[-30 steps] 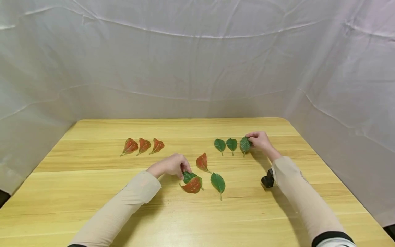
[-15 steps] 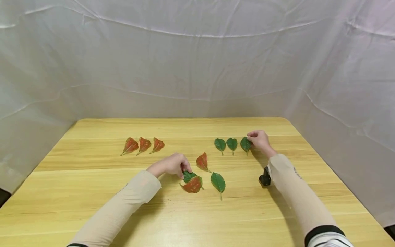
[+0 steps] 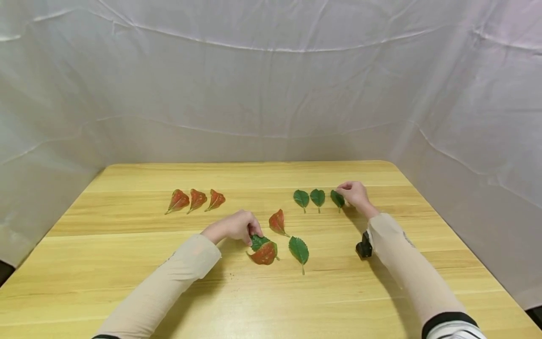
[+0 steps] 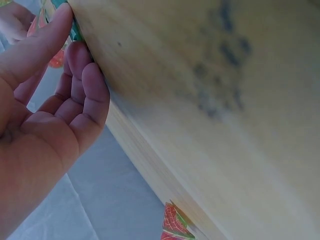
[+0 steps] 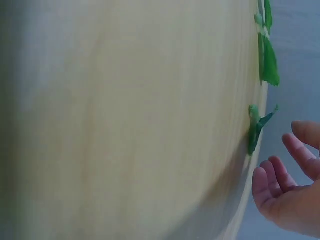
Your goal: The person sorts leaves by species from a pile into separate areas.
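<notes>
My left hand [image 3: 237, 227] pinches a green leaf [image 3: 258, 242] at mid-table, partly covered by a red leaf [image 3: 264, 254]; the left wrist view shows thumb and fingertips of that hand [image 4: 60, 95] on the green leaf [image 4: 76, 31]. At the back right, my right hand [image 3: 357, 195] is beside the rightmost green leaf [image 3: 337, 198]. From the right wrist, its fingers are spread and apart from that leaf [image 5: 255, 129]. Two more green leaves [image 3: 301, 198] [image 3: 317, 197] lie to its left. Another red leaf [image 3: 277, 221] and green leaf [image 3: 298, 249] lie right of my left hand.
Three red leaves [image 3: 197, 199] lie in a row at the back left of the wooden table [image 3: 127, 263]. A black device [image 3: 364, 246] is at my right sleeve, above the tabletop. Pale cloth [image 3: 262, 94] hangs behind and along the sides.
My right hand has loosened from the rightmost green leaf, which has turned slightly and looks narrower. The right forearm shifted a little left; my left hand stayed in place.
</notes>
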The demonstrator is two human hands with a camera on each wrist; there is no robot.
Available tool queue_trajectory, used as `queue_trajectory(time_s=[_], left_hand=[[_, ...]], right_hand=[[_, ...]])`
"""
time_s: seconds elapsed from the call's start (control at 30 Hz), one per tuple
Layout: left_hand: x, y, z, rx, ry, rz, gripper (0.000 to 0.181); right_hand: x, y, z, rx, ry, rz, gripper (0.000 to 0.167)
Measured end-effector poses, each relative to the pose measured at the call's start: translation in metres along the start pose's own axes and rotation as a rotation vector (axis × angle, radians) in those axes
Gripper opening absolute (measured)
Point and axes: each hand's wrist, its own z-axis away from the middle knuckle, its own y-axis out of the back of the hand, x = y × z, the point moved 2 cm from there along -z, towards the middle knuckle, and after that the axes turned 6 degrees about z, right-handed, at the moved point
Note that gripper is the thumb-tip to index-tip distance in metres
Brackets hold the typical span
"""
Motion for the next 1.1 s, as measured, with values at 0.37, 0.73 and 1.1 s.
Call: queue_trajectory(time_s=[0.37, 0.73, 1.1], left_hand=[[-0.001, -0.001, 0.001, -0.002, -0.004, -0.01, 0.024], [0.0, -0.001, 0.001, 0.0, -0.008, -0.004, 0.024], [0.001, 0.0, 0.001, -0.001, -0.015, 0.008, 0.024]], right_hand=[[-0.014, -0.002, 0.016, 0.066, 0.065, 0.065, 0.019], [-0.028, -0.008, 0.035, 0.048, 0.207, 0.047, 0.015], [-0.043, -0.023, 0.058, -0.102, 0.258, -0.018, 0.014]])
